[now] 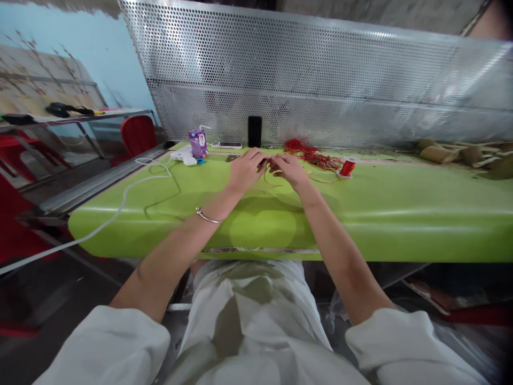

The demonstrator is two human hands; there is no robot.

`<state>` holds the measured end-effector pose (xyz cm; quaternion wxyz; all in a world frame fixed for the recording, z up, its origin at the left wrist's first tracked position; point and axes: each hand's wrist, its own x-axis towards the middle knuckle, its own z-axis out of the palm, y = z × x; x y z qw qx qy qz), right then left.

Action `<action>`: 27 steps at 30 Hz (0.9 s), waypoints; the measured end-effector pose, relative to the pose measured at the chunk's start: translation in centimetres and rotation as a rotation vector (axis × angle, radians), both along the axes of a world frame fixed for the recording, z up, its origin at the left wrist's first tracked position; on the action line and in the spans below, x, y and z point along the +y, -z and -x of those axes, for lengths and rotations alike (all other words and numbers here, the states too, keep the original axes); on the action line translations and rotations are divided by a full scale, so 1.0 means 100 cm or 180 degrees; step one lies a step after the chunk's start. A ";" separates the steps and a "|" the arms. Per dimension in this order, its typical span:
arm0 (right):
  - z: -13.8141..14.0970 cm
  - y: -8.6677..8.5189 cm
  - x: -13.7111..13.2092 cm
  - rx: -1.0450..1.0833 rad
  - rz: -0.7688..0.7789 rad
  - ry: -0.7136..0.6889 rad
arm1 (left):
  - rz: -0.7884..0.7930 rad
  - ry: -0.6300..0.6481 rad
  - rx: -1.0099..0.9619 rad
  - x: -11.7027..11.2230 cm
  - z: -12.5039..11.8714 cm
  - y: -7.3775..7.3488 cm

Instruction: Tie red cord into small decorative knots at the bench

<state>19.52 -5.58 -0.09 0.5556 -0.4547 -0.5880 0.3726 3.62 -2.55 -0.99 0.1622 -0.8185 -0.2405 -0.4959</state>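
Note:
My left hand [245, 170] and my right hand [289, 170] rest close together on the green table [401, 214], fingertips almost meeting. Both pinch a thin red thread [272, 179] that loops down onto the table between them. The thread trails right toward a red spool [347, 167] standing upright. Behind my right hand lies a tangled pile of red thread [310, 152]. A silver bangle [206, 216] sits on my left wrist.
A perforated metal screen [320, 80] backs the table. Against it stand a black phone [254, 131], a purple carton [197, 143] and a flat white device [226, 144]. A white cable [120, 206] runs off the left edge. Brown tubes [452, 154] lie far right. A red chair [138, 133] stands left.

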 end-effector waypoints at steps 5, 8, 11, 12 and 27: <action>-0.003 0.002 0.004 -0.0063 -0.0076 0.0009 | 0.0090 0.0094 0.0003 -0.004 0.000 -0.001; -0.005 0.002 0.005 -0.0226 -0.0257 0.0012 | 0.0430 0.0397 -0.0227 -0.007 0.000 -0.003; -0.006 0.001 0.004 -0.0471 -0.0455 -0.0001 | 0.0985 0.0932 -0.0711 0.000 0.000 -0.003; -0.007 0.001 0.004 -0.0551 -0.0518 -0.0014 | 0.1179 0.1125 -0.0836 0.005 0.000 -0.002; -0.015 -0.002 0.000 -0.1244 -0.1065 0.0085 | 0.2859 0.2316 -0.0899 0.023 -0.007 0.006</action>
